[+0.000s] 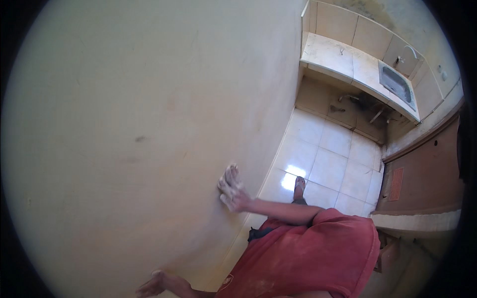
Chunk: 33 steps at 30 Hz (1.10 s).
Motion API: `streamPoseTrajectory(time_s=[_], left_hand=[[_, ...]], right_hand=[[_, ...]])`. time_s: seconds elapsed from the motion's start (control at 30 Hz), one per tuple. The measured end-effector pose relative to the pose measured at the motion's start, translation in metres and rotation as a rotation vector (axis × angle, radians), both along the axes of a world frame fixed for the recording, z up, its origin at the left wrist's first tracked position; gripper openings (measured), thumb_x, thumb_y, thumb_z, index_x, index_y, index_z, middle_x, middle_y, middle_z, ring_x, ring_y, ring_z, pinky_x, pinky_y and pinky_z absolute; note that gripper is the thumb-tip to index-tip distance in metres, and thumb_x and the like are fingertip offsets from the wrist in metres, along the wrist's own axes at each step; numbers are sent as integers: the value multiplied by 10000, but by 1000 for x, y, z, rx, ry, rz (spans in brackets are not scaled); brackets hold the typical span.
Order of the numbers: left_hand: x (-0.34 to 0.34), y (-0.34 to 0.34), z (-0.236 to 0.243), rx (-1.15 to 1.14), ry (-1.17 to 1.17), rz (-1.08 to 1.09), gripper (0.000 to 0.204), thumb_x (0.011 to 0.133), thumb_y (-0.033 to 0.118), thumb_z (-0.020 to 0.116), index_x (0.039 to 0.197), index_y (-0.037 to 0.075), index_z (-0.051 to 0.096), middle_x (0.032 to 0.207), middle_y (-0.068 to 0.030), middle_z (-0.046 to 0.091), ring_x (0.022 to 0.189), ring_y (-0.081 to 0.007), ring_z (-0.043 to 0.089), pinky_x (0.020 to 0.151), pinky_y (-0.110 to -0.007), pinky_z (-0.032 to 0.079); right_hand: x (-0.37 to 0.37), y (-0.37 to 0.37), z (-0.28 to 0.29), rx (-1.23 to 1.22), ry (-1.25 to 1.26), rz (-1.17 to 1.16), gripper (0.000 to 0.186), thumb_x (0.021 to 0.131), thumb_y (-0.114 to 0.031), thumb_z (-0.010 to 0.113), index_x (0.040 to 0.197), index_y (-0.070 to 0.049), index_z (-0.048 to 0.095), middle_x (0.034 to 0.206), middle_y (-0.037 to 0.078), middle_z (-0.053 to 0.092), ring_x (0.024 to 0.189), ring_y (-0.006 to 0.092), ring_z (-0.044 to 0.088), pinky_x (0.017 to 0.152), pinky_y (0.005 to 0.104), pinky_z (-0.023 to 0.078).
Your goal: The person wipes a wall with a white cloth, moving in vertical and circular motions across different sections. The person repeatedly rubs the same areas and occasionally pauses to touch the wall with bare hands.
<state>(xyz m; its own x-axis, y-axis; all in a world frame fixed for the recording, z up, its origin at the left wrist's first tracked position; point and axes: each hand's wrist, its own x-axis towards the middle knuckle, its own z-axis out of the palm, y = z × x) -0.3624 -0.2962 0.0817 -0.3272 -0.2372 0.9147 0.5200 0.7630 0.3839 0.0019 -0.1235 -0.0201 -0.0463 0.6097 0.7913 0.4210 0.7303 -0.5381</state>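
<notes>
My right hand (232, 191) rests against the pale painted wall (124, 109), its fingers bent slightly apart and coated with whitish dust; nothing held shows, though whatever lies under the fingers is hidden. Lower down, at the bottom of the view, my left hand (156, 282) touches the same wall with its fingers extended and no object visible in it. Faint smudges mark the wall surface.
My red shirt fills the lower right, above my foot (299, 185) on white floor tiles (328, 164). Upper right stand a tiled counter (330, 54), steel sink (396, 84) and tap (400, 59), with pipes underneath. A brown door (425, 159) is at right.
</notes>
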Motion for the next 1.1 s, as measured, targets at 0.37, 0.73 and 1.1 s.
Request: streamPoseTrajectory(time_s=[0.37, 0.73, 1.1], left_hand=[[-1, 1, 2, -87, 75, -26, 733, 1035, 501, 358, 1582, 83, 107, 1630, -186, 177, 1503, -315, 204, 1196, -405, 249], [-7, -21, 12, -57, -209, -41, 1059, 775, 393, 682, 1594, 137, 60, 1650, -195, 25, 1517, -380, 104, 1183, -496, 262], [48, 14, 49, 123, -490, -123, 925, 850, 376, 616, 1592, 161, 106, 1645, -184, 84, 1500, -372, 184, 1182, -473, 266]], right_hand=[[98, 120, 179, 119, 479, -129, 650, 1018, -183, 387, 1563, 43, 114, 1648, 226, -38, 1528, 368, -53, 1216, 487, -37], [-19, 2, -17, 38, 58, -67, 753, 917, -232, 583, 1564, -51, 242, 1620, 294, 70, 1481, 535, 27, 1169, 657, 33], [118, 144, 116, -106, 487, -186, 729, 1021, -166, 409, 1558, 37, -41, 1643, 227, -52, 1523, 369, -13, 1227, 442, 31]])
